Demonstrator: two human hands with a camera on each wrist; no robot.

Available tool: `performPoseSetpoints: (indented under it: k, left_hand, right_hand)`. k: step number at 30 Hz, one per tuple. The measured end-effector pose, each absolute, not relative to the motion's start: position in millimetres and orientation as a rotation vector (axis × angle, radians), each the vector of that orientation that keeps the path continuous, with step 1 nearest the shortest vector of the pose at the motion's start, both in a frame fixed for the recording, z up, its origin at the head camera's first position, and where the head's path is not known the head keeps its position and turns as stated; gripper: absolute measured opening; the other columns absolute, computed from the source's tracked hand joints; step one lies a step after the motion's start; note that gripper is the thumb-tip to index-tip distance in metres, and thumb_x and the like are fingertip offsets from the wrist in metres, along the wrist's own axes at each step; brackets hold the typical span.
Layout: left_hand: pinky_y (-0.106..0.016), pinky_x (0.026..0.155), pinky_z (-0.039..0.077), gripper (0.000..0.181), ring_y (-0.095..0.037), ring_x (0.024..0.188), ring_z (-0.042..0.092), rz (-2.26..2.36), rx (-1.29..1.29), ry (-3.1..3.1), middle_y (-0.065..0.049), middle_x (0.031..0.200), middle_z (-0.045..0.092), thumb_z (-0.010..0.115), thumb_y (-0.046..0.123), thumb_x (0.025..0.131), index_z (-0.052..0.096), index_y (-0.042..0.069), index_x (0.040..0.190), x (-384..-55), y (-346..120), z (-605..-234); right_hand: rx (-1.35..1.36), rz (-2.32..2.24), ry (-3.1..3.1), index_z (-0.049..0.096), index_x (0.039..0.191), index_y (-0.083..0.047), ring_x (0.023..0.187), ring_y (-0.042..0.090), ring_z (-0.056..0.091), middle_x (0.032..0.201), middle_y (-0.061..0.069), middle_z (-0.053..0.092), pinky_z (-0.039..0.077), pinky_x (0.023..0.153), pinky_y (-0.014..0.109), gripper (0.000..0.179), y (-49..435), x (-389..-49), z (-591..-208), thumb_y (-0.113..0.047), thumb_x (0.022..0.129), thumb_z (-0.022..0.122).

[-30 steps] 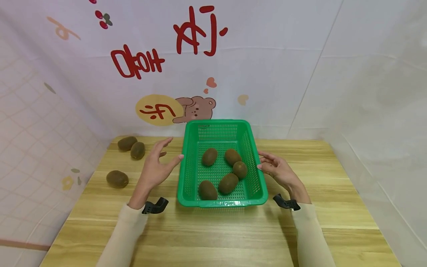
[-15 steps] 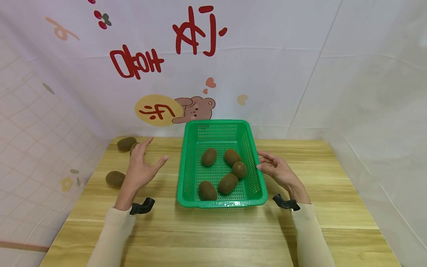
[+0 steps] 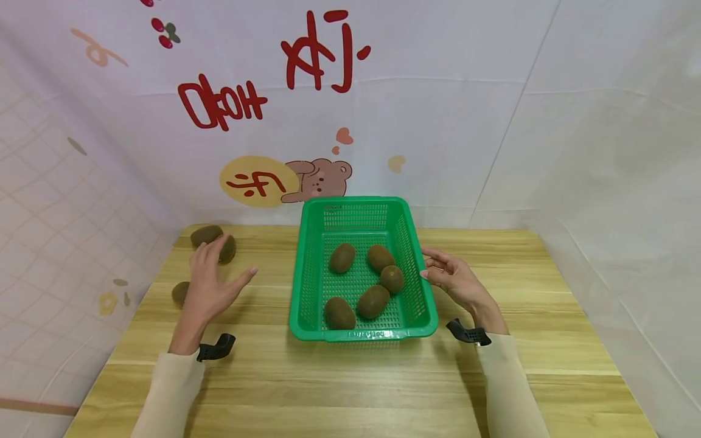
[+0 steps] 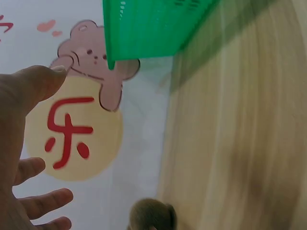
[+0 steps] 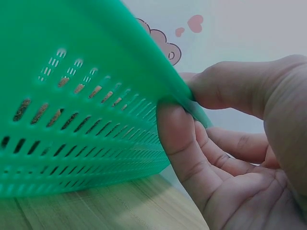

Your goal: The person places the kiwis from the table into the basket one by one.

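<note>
A green plastic basket (image 3: 364, 334) stands mid-table with several brown kiwis inside, one kiwi (image 3: 342, 258) towards its back left. My right hand (image 3: 457, 280) pinches the basket's right rim; in the right wrist view the thumb (image 5: 225, 88) lies over the rim and a finger (image 5: 177, 129) presses the slotted wall from outside. To the left, my left hand (image 3: 210, 289) hovers with thumb and fingers spread and nothing in them. Close to its fingertips are a kiwi (image 3: 227, 249) and, behind that, another kiwi (image 3: 205, 235). A further kiwi (image 3: 180, 293) is partly hidden behind this hand.
The wooden table (image 3: 350, 389) meets a white printed backdrop (image 3: 438, 121) just behind the basket. A side wall sheet (image 3: 55, 213) borders the table on the left, and another sheet (image 3: 630, 213) on the right.
My left hand has moved left, away from the basket's left rim and over towards the loose kiwis. The right hand stays on the rim, and the basket has hardly shifted.
</note>
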State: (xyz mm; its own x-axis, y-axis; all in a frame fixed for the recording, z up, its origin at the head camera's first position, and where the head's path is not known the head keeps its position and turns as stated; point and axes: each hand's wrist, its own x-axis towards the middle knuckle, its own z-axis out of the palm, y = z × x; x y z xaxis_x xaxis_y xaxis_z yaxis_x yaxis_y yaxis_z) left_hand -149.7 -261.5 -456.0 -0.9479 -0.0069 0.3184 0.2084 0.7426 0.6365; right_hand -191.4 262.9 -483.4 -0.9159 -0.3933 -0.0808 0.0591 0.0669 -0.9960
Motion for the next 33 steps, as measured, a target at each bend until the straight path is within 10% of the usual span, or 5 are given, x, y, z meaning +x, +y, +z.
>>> performPoseSetpoints:
  k: [24,33]
  left_hand:
    - [-0.079,0.109,0.023,0.109,-0.057,0.15,0.011,-1.109,0.296,-2.685,-0.031,0.167,0.008,0.076,0.045,0.09,0.006,0.014,0.167,-126,-328,-499]
    - [-0.074,0.108,0.03,0.104,-0.06,0.139,0.03,-1.159,0.371,-2.716,-0.04,0.157,0.026,0.079,0.033,0.089,0.015,0.004,0.165,-121,-336,-504]
  right_hand:
    - [-0.331,-1.922,2.014,0.035,0.159,-0.006,0.1,0.009,0.064,0.12,0.012,0.058,0.057,0.087,0.022,0.067,261,-191,-484,-0.013,0.1,0.067]
    - [-0.337,-1.919,2.015,0.036,0.159,-0.006,0.1,0.01,0.064,0.122,0.014,0.057,0.057,0.088,0.023,0.067,262,-191,-484,-0.014,0.1,0.067]
